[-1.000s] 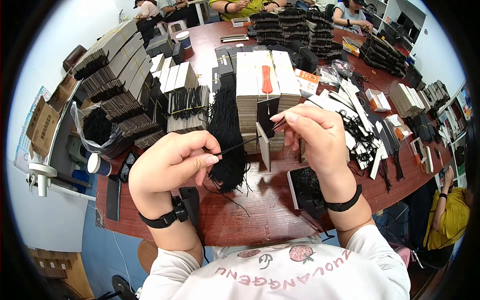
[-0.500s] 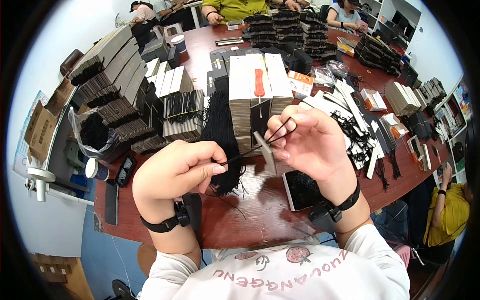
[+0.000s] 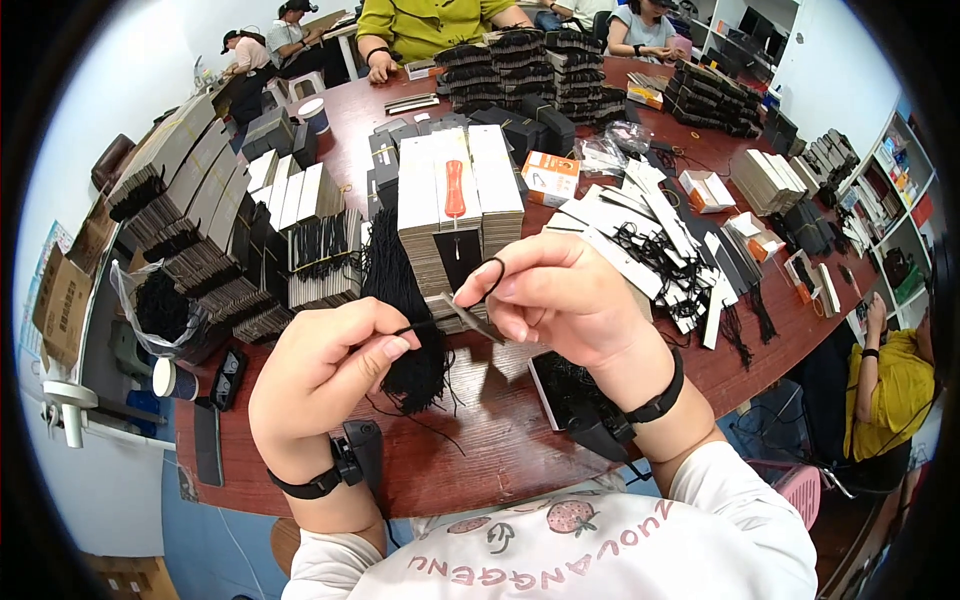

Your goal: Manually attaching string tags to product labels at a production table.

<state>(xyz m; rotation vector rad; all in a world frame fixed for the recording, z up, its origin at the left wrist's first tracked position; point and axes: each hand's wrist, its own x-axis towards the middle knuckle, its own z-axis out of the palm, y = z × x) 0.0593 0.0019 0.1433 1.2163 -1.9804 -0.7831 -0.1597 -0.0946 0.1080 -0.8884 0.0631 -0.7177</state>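
Note:
My left hand (image 3: 335, 365) pinches one end of a black cord (image 3: 422, 326) between thumb and forefinger. The cord runs to a narrow grey card strip (image 3: 474, 320), which hangs tilted between my hands. On its other side, a loop of the cord rises by the bent fingers of my right hand (image 3: 570, 295), closed on it at thumb and forefinger. Behind them, a red-handled tool (image 3: 455, 190) with a thin metal shaft lies on top of a stack of white-topped cards (image 3: 418, 165). A thick hank of black cords (image 3: 385, 270) lies left of that stack.
Tall stacks of corded cards (image 3: 180, 210) stand at the left. An open box of small black pieces (image 3: 545, 395) sits near my right wrist. Loose white strips (image 3: 600, 230) with tangled cords spread to the right. A paper cup (image 3: 172, 380) is at the left edge. Co-workers sit around.
Both hands and the card have shifted left and slightly down in the picture, as has the view. The cord at my right fingers now forms a rounder loop, and the card leans flatter.

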